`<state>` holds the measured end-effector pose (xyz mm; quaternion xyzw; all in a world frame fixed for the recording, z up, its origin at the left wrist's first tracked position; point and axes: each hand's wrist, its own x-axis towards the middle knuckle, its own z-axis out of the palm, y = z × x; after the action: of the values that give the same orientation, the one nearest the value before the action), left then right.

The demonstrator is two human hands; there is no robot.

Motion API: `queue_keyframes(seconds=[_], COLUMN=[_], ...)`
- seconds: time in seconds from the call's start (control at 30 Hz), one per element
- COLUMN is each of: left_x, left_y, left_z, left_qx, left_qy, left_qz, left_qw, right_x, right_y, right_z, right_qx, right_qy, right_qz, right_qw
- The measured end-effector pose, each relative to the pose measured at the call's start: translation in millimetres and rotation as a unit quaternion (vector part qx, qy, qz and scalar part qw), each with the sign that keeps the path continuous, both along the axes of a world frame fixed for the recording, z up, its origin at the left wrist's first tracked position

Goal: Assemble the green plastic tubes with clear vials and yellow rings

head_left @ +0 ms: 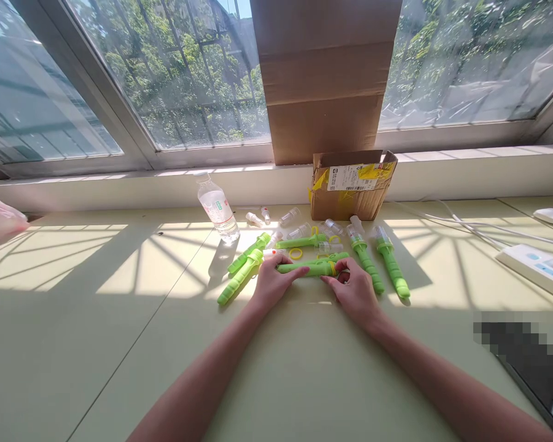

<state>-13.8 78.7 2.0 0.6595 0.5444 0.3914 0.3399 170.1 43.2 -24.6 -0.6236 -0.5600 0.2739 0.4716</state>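
Observation:
Between my two hands a green ribbed plastic tube point(306, 269) lies level, just above the table. My left hand point(275, 279) grips its left end, thumb along the near side. At the right end, my right hand point(354, 287) pinches around a yellow ring point(332, 268) on the tube. Loose parts lie just beyond: another yellow ring point(295, 253), clear plastic caps point(299, 231) and small white pieces with red tips point(265, 214). Similar green tubes lie to the left point(240, 277) and right; the right pair, including one tube point(394, 268), carries clear caps.
A water bottle point(218, 209) stands behind on the left. An open cardboard box point(350, 190) sits against the window ledge. To the right are a white power strip point(534, 267) with cables and a pixelated dark object point(525, 362). A pink plastic bag point(0, 221) is at far left.

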Motion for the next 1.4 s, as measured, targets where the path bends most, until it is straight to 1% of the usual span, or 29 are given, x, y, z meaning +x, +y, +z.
queue_keyframes(seconds=[0.1,0.17,0.37,0.53,0.9,1.17,1.3,1.4], left_x=[0.1,-0.2,-1.0,-0.9,-1.2,1.0,1.6,0.5], left_y=[-0.5,-0.7,-1.6,-2.2,-1.9,-4.6,-5.1,-3.9], left_z=[-0.5,-0.9,-2.8,0.3,4.9,12.5,15.9,15.4], left_qx=[0.080,0.092,0.051,0.016,-0.023,-0.086,-0.087,-0.091], left_qy=[0.008,0.014,0.019,0.001,-0.012,-0.035,-0.040,-0.036], left_qz=[-0.026,-0.037,-0.012,-0.002,0.010,0.014,0.010,0.006], left_qw=[0.996,0.995,0.998,1.000,1.000,0.996,0.995,0.995], right_x=[1.0,2.0,4.4,5.0,1.6,0.4,-0.6,-1.0], right_y=[0.4,0.5,0.4,0.4,-1.6,-2.3,-2.7,-3.5], right_z=[-3.1,-4.4,0.0,2.6,3.3,-0.8,-1.3,-1.4], right_qx=[-0.014,-0.018,-0.036,-0.010,0.009,0.042,0.056,0.070], right_qy=[0.019,0.022,0.007,-0.018,-0.045,-0.062,-0.065,-0.073], right_qz=[-0.004,-0.004,0.016,0.046,0.031,0.032,0.023,0.011], right_qw=[1.000,1.000,0.999,0.999,0.998,0.997,0.996,0.995])
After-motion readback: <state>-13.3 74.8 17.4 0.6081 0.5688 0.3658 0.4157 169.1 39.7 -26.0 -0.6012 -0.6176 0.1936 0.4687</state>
